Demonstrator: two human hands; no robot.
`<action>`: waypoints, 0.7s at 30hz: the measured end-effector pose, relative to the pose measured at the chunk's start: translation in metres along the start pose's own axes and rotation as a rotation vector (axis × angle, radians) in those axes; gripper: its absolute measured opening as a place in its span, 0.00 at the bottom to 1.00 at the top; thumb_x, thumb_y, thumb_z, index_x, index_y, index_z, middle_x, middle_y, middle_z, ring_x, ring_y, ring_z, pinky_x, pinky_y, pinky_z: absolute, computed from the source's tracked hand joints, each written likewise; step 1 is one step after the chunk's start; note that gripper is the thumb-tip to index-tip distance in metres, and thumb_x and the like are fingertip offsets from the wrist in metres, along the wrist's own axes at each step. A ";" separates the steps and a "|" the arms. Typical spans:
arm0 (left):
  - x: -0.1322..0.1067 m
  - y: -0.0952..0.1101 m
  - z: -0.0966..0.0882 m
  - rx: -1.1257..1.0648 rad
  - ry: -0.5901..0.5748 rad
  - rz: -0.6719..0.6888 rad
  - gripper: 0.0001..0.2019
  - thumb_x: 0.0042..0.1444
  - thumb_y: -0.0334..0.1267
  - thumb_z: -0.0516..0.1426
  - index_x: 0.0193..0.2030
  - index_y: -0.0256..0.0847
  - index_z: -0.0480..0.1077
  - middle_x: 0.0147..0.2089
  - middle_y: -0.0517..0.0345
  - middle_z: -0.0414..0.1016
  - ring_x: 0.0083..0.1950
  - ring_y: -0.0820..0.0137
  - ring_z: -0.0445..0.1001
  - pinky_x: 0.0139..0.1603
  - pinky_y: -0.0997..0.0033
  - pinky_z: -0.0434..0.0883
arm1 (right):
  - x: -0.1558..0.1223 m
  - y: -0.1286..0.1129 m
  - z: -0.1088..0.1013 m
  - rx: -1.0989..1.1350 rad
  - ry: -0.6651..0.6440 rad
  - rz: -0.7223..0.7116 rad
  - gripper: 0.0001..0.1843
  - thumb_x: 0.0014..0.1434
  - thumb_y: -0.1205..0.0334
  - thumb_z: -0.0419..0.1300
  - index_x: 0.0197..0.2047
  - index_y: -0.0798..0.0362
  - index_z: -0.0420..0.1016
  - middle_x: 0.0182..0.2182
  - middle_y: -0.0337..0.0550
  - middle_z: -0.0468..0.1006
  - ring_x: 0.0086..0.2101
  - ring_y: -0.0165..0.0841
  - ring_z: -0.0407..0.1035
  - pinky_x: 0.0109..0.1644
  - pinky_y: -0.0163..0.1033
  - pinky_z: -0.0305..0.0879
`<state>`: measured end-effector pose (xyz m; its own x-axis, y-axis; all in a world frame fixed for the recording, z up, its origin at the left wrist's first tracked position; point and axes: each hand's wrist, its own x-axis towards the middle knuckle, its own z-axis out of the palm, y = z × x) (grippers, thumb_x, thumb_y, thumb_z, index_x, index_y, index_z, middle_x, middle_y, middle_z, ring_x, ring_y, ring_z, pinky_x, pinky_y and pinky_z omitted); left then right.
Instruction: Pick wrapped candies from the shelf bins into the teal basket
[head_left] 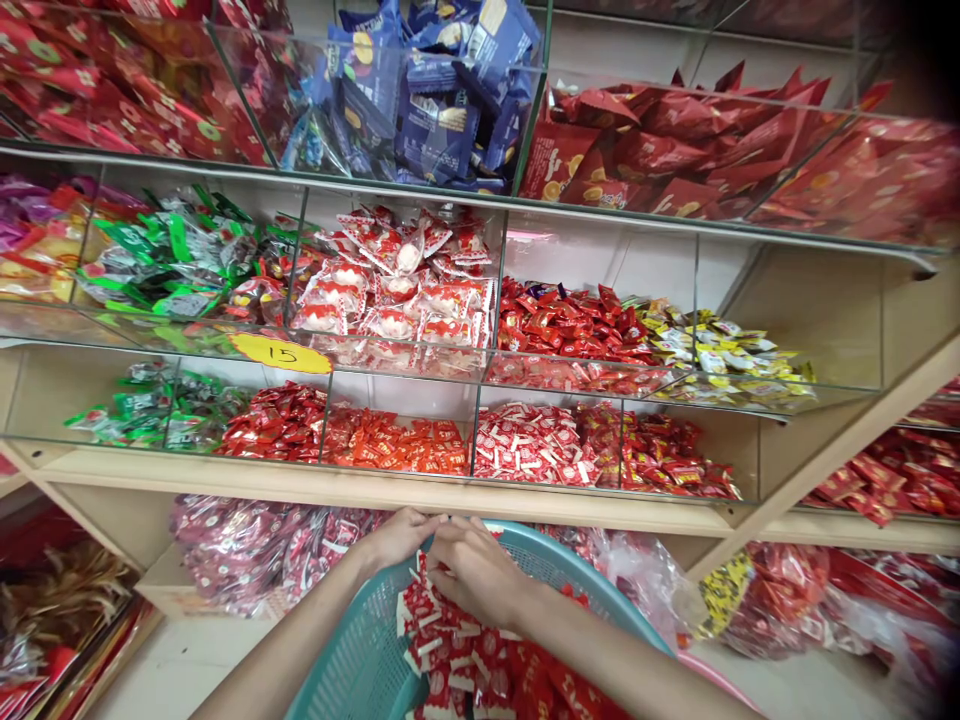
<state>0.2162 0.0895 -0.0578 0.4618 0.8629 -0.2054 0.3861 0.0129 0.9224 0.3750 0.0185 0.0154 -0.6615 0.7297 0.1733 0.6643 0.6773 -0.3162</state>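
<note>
A teal plastic basket at the bottom centre holds a heap of red-and-white wrapped candies. Both my hands are over its far rim. My left hand and my right hand meet with fingers curled together around some of these candies at the top of the heap. What exactly the fingertips pinch is partly hidden. Just above the hands runs the wooden edge of the lowest shelf.
Glass-fronted bins on three shelf tiers hold wrapped sweets: red-and-white candies, orange-red ones, green ones, blue packs. A yellow tag marked 15 sticks to the glass. Bagged sweets lie under the shelf.
</note>
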 end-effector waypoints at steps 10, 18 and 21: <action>-0.007 0.016 0.003 -0.101 -0.010 0.091 0.23 0.45 0.57 0.55 0.18 0.36 0.72 0.20 0.61 0.69 0.27 0.72 0.60 0.32 0.74 0.59 | 0.007 0.008 0.022 -0.029 0.065 0.042 0.06 0.54 0.69 0.55 0.26 0.53 0.66 0.35 0.39 0.73 0.39 0.31 0.61 0.41 0.37 0.51; -0.004 0.007 0.001 0.039 0.043 0.006 0.29 0.44 0.62 0.52 0.18 0.33 0.70 0.17 0.63 0.62 0.22 0.76 0.54 0.26 0.75 0.54 | -0.004 0.009 0.006 0.003 0.109 0.032 0.01 0.55 0.66 0.57 0.33 0.52 0.69 0.37 0.41 0.71 0.40 0.33 0.61 0.44 0.38 0.53; -0.007 0.011 0.002 0.015 0.020 -0.006 0.30 0.44 0.64 0.51 0.21 0.33 0.72 0.18 0.63 0.63 0.22 0.76 0.54 0.27 0.75 0.54 | -0.015 0.015 -0.020 0.006 0.148 0.036 0.04 0.57 0.65 0.55 0.37 0.52 0.70 0.36 0.41 0.71 0.39 0.32 0.61 0.44 0.37 0.54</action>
<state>0.2185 0.0826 -0.0472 0.4437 0.8726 -0.2039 0.4004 0.0105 0.9163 0.4018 0.0195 0.0267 -0.5785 0.7594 0.2976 0.6839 0.6505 -0.3304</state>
